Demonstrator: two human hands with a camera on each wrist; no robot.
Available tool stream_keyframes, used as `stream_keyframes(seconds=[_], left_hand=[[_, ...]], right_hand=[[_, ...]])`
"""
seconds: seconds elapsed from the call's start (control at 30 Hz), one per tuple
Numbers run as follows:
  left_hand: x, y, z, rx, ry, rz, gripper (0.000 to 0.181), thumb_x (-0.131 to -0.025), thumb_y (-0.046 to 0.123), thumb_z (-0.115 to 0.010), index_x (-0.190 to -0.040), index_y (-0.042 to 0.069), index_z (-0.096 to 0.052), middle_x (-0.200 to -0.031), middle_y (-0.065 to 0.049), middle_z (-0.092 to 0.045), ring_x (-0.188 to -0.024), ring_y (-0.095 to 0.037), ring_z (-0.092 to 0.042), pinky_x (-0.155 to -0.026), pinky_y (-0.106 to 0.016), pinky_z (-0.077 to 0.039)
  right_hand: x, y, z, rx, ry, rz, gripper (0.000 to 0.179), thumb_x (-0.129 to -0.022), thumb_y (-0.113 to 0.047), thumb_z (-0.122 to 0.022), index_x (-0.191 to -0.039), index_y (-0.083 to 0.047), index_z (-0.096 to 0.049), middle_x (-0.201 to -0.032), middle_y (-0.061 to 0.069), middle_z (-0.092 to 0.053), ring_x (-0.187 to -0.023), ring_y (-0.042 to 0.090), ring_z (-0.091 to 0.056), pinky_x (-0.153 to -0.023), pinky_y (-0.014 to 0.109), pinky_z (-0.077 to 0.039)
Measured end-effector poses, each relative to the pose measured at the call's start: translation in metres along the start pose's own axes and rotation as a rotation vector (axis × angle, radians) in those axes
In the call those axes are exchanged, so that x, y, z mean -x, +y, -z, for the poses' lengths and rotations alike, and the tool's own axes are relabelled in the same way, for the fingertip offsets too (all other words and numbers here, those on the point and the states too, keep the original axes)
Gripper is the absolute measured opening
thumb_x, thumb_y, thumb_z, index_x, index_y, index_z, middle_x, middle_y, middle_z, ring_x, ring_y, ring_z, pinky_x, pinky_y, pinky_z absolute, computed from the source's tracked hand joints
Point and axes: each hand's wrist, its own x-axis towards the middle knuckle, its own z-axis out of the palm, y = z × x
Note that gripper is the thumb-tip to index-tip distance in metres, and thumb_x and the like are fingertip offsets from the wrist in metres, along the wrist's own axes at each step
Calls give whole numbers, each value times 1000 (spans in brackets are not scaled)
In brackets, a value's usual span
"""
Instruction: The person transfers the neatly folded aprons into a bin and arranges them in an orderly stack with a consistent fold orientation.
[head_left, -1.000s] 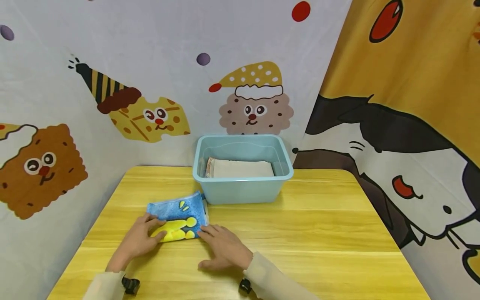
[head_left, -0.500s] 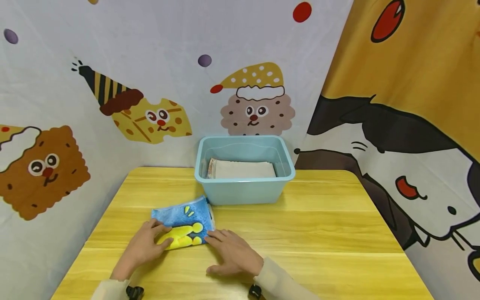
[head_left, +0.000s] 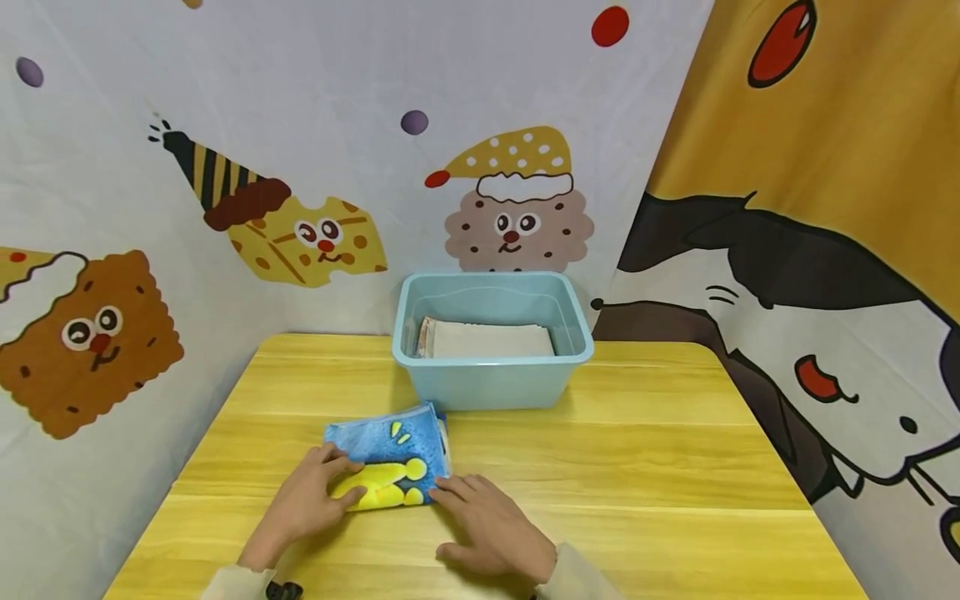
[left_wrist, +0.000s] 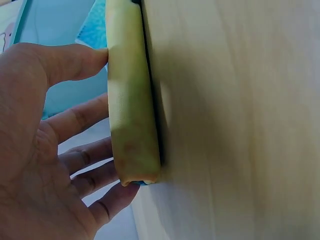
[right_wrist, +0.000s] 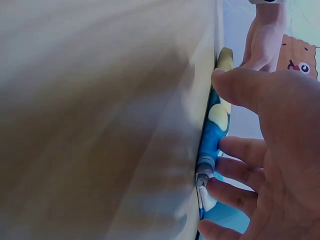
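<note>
A folded blue towel [head_left: 382,458] with a yellow print lies flat on the table in front of the bin. My left hand [head_left: 311,493] rests on its left end, the thumb near the front edge. In the left wrist view, the thumb and fairly straight fingers of that hand [left_wrist: 35,135] touch the towel's yellow folded side [left_wrist: 131,100]. My right hand [head_left: 491,525] lies at the towel's right edge, fingertips touching it and thumb spread apart on the table side. In the right wrist view, the fingers of that hand [right_wrist: 280,140] extend along the towel's blue side [right_wrist: 212,135].
A light blue plastic bin [head_left: 491,387] stands at the back of the wooden table [head_left: 637,467]. Inside it lies a pale folded cloth [head_left: 487,340]. A curtain [head_left: 337,100] with cartoon prints hangs behind the table.
The towel has slid to the right and nearer to me, with both hands moving along with it. The view has shifted slightly. The bin stays in place.
</note>
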Motion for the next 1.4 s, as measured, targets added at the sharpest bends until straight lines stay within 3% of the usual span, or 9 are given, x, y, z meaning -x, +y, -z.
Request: stream_keyframes(seconds=[0.33,0.63,0.83,1.4], left_hand=[[-4,23,-14,26,-20,-39,29,-87,35,-82,-113,21,-78,-109,9,-60,-102,-12,-53,-84,-37,-53],[-11,40,-25,31,9,-113,31,-87,37,-82,-111,18,-79,-104,8,-59,-100,-12,-53,-78,-32,-51],[-19,52,-34,30,10,-145,33,-86,37,-81,-111,15,-79,-101,6,-59,-97,-11,-51,-74,-29,-49],[-39,84,-55,-3,-65,-170,39,-87,44,-79,-116,17,-78,-96,7,-51,-87,-10,-42,-68,-24,-40]], right_hand=[[30,6,1,-18,-60,-86,69,-98,-55,-61,-157,-23,-43,-158,-5,-47,-143,19,-47,-118,46,-41],[48,17,2,9,6,-96,65,-98,-50,-61,-154,-21,-47,-153,-4,-53,-138,20,-51,-114,45,-45],[60,24,4,-8,-7,-147,64,-98,-51,-61,-155,-23,-46,-153,-5,-53,-138,21,-50,-114,47,-45],[82,47,3,-16,93,-257,49,-98,-48,-64,-141,-23,-60,-136,-7,-62,-125,16,-59,-105,45,-52]])
